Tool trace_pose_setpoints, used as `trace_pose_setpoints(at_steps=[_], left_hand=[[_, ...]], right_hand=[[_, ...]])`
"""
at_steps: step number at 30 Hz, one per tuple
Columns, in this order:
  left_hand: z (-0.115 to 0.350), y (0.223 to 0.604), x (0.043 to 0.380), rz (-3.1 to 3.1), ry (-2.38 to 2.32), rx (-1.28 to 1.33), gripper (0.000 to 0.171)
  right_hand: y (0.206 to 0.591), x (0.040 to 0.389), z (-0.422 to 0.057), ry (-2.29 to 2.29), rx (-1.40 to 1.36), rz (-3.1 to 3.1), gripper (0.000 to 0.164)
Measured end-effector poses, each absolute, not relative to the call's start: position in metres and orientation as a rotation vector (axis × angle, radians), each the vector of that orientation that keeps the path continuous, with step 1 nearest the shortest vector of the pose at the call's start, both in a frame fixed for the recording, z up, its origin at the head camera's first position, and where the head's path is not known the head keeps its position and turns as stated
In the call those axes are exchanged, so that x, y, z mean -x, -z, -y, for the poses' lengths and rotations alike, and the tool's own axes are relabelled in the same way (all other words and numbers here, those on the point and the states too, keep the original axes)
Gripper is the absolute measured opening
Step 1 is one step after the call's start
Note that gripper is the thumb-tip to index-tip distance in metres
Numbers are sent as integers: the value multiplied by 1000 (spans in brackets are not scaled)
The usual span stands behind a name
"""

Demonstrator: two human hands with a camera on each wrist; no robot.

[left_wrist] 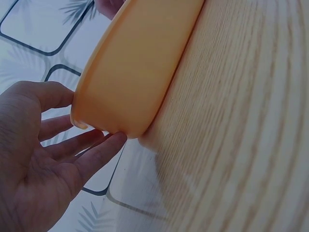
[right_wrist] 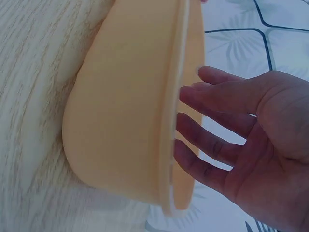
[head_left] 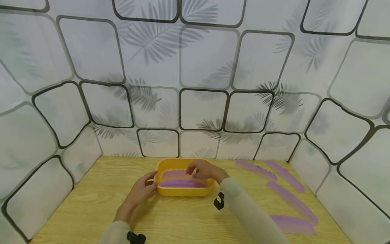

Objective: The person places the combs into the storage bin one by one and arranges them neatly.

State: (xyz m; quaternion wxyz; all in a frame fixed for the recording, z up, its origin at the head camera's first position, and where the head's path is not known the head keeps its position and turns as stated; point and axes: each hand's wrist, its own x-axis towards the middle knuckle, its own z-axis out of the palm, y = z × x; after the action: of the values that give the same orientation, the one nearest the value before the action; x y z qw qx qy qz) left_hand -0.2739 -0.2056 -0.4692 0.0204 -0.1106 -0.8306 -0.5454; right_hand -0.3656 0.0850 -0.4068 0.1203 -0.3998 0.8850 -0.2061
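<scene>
A yellow plastic basket [head_left: 184, 192] sits on the wooden table. My left hand [head_left: 141, 189] holds its left end, with fingers [left_wrist: 104, 150] against the outer wall and rim. Inside the basket lie purple combs: a darker one [head_left: 182, 184] along the near side and a paler one [head_left: 175, 173] behind it. Over the basket's right part, my right hand [head_left: 203, 170] reaches in with loosely bent fingers [right_wrist: 207, 166] pointing down, some fingertips hidden by the rim. Nothing shows between these fingers.
Several translucent purple combs lie at the table's right, among them a far one [head_left: 257, 169], one by the right edge [head_left: 286, 176], a long one [head_left: 294, 202] and a near one [head_left: 292, 224] beside my right sleeve. A patterned curtain [head_left: 204, 108] surrounds the table.
</scene>
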Motion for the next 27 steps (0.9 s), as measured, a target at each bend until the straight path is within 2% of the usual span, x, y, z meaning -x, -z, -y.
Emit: trace_pose_setpoints(at_steps=[12, 17, 27], left_hand=[[205, 472, 275, 2575, 1662, 334, 53], [206, 471, 275, 2583, 1673, 324, 54], [206, 470, 275, 2573, 1689, 334, 54]], right_hand=[[396, 356, -121, 664, 1182, -2622, 24], [387, 348, -140, 727, 1276, -2606, 23], [383, 344, -173, 763, 1231, -2634, 25]])
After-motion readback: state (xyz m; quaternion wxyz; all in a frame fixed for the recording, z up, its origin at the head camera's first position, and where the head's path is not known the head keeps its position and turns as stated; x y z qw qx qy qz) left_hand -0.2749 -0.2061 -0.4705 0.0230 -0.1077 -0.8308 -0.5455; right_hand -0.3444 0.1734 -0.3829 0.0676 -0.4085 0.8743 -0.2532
